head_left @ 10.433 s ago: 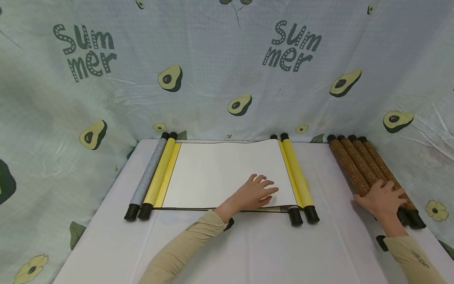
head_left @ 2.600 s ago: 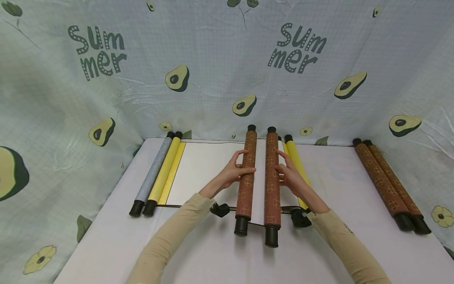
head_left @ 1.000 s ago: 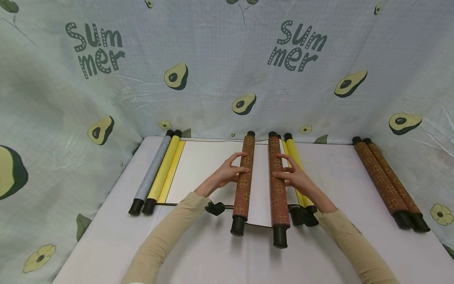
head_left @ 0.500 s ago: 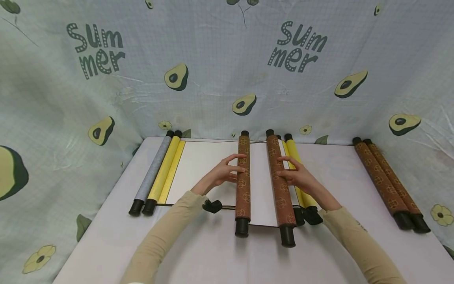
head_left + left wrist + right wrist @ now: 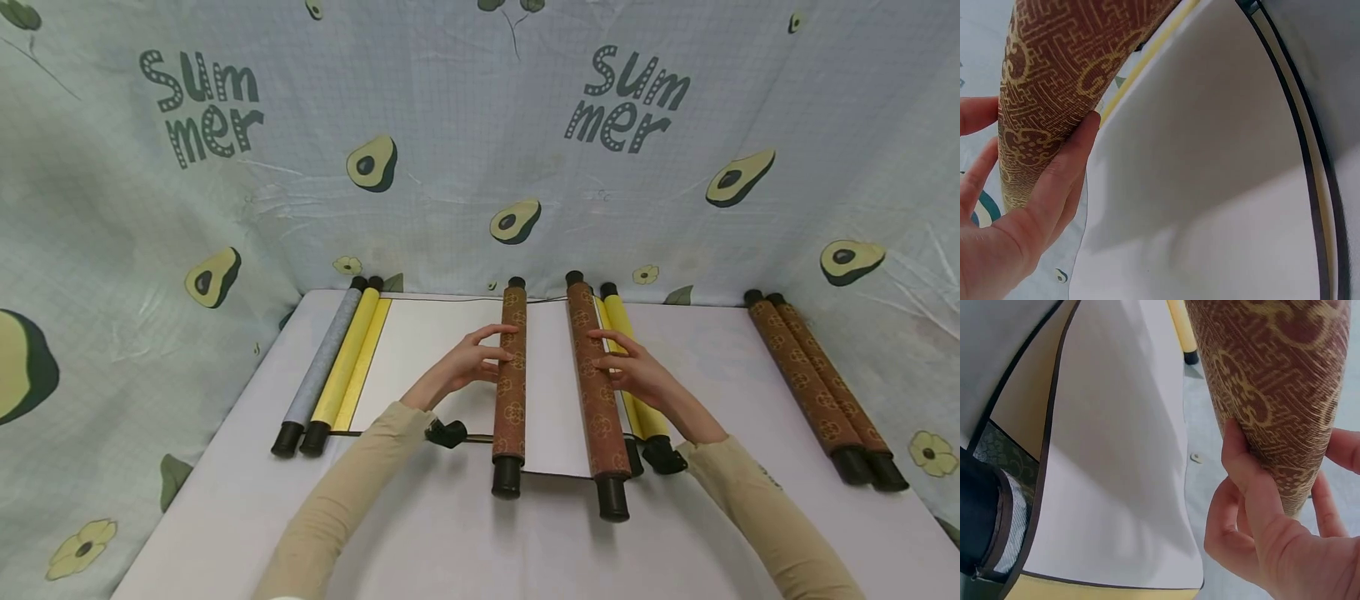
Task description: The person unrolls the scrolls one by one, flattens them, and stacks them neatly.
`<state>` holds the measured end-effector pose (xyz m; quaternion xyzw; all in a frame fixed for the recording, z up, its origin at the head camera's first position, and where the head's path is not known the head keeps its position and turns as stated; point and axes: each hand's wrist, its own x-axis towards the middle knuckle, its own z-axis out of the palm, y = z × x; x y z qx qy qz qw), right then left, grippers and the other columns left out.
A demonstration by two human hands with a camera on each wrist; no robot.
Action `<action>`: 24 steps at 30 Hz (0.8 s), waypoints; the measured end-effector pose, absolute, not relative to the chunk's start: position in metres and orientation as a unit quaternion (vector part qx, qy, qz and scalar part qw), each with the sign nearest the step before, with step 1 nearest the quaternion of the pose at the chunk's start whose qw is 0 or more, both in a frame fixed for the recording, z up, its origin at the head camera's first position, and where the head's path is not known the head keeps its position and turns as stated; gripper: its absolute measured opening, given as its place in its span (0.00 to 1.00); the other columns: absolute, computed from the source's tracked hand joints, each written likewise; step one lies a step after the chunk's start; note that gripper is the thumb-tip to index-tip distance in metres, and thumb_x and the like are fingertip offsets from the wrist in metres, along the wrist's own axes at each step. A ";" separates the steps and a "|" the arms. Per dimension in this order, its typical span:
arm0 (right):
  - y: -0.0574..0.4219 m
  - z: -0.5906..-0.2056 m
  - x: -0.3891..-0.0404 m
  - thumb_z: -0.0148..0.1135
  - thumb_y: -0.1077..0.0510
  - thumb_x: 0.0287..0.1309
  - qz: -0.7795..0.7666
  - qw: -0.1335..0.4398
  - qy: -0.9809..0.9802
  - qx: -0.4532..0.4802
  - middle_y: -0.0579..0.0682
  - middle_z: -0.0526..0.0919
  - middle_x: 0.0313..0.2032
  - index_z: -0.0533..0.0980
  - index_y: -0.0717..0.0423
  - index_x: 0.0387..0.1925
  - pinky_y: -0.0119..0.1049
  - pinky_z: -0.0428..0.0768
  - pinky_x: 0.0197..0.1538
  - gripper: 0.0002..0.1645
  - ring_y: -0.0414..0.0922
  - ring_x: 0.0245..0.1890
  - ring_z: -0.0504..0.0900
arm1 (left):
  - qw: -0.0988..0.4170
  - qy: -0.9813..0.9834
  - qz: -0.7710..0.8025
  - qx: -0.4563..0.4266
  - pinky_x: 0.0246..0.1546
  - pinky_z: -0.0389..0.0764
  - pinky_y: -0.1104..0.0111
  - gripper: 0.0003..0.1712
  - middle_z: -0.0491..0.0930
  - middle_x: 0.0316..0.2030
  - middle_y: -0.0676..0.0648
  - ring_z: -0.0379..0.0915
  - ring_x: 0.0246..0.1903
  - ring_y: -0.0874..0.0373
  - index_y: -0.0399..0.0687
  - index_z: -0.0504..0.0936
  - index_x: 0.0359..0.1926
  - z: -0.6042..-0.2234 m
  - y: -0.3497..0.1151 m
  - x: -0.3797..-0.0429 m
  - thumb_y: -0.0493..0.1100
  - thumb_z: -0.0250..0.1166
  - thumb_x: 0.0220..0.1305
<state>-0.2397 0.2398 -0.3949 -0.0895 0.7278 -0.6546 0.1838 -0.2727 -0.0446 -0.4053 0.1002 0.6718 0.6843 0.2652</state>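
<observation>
A brown scroll with gold flower patterns is held partly unrolled over the table, with a white paper strip (image 5: 553,392) showing between its two rolls. My left hand (image 5: 467,360) grips the left roll (image 5: 511,408), thumb on the near side and fingers around it. The right roll (image 5: 602,417), slanting toward the lower right, is in my right hand (image 5: 637,377). Both rolls end in black knobs. In the wrist views each brown roll (image 5: 1079,56) sits between thumb and fingers. Beneath them lies another scroll, its white sheet (image 5: 431,333) spread flat with yellow borders.
A yellow roll (image 5: 348,358) and a grey roll (image 5: 321,371) lie along the left, and another yellow roll (image 5: 618,317) at the right. Two more brown rolls (image 5: 806,379) lie at the table's right side. A printed cloth (image 5: 442,108) hangs behind.
Ten seconds ago the brown rolls lay together at the right under my right hand. Since then two came to the middle; the paper between them has widened, left roll shifting left, right roll right.
</observation>
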 end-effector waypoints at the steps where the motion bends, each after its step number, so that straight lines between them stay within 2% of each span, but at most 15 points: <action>1: 0.240 -0.394 -0.240 0.49 0.63 0.60 -0.656 0.185 0.726 -0.088 0.49 0.59 0.50 0.59 0.47 0.60 0.29 0.67 0.29 0.26 0.36 0.30 0.69 | 0.265 0.672 0.685 0.099 0.32 0.77 0.65 0.27 0.64 0.50 0.41 0.74 0.29 0.57 0.52 0.63 0.62 -0.405 -0.045 -0.273 0.33 0.52 0.61; 5: 0.240 -0.393 -0.239 0.47 0.64 0.60 -0.655 0.191 0.725 -0.094 0.53 0.52 0.58 0.57 0.53 0.63 0.31 0.67 0.28 0.29 0.36 0.29 0.67 | 0.260 0.675 0.684 0.094 0.31 0.76 0.65 0.26 0.66 0.41 0.44 0.74 0.27 0.57 0.51 0.64 0.61 -0.405 -0.046 -0.271 0.33 0.51 0.60; 10: 0.240 -0.394 -0.238 0.46 0.62 0.61 -0.649 0.187 0.732 -0.089 0.51 0.55 0.56 0.58 0.55 0.63 0.32 0.70 0.28 0.27 0.37 0.29 0.67 | 0.245 0.690 0.675 0.094 0.31 0.76 0.65 0.25 0.68 0.45 0.44 0.73 0.29 0.57 0.52 0.65 0.58 -0.404 -0.044 -0.270 0.37 0.56 0.59; 13: 0.239 -0.395 -0.238 0.50 0.56 0.61 -0.639 0.171 0.747 -0.074 0.51 0.60 0.52 0.59 0.52 0.61 0.32 0.71 0.27 0.27 0.37 0.32 0.69 | 0.234 0.698 0.671 0.087 0.30 0.75 0.66 0.25 0.70 0.44 0.43 0.72 0.29 0.59 0.54 0.64 0.56 -0.404 -0.041 -0.269 0.38 0.60 0.57; 16: 0.236 -0.396 -0.237 0.58 0.52 0.56 -0.615 0.159 0.770 -0.060 0.57 0.63 0.53 0.58 0.50 0.61 0.34 0.73 0.30 0.32 0.39 0.35 0.72 | 0.223 0.703 0.671 0.077 0.29 0.75 0.67 0.28 0.71 0.40 0.42 0.72 0.28 0.59 0.54 0.63 0.54 -0.405 -0.038 -0.269 0.36 0.63 0.54; 20: 0.234 -0.395 -0.236 0.62 0.53 0.51 -0.594 0.155 0.788 -0.050 0.65 0.56 0.60 0.55 0.49 0.61 0.38 0.75 0.33 0.38 0.45 0.39 0.71 | 0.215 0.700 0.678 0.073 0.26 0.75 0.69 0.30 0.70 0.38 0.42 0.72 0.28 0.58 0.52 0.62 0.54 -0.405 -0.036 -0.268 0.33 0.63 0.52; 24: 0.233 -0.394 -0.235 0.62 0.57 0.52 -0.593 0.150 0.789 -0.055 0.64 0.51 0.62 0.53 0.50 0.61 0.38 0.74 0.33 0.38 0.49 0.42 0.69 | 0.202 0.704 0.675 0.083 0.25 0.76 0.69 0.30 0.65 0.45 0.39 0.71 0.31 0.56 0.50 0.61 0.54 -0.405 -0.035 -0.267 0.33 0.63 0.52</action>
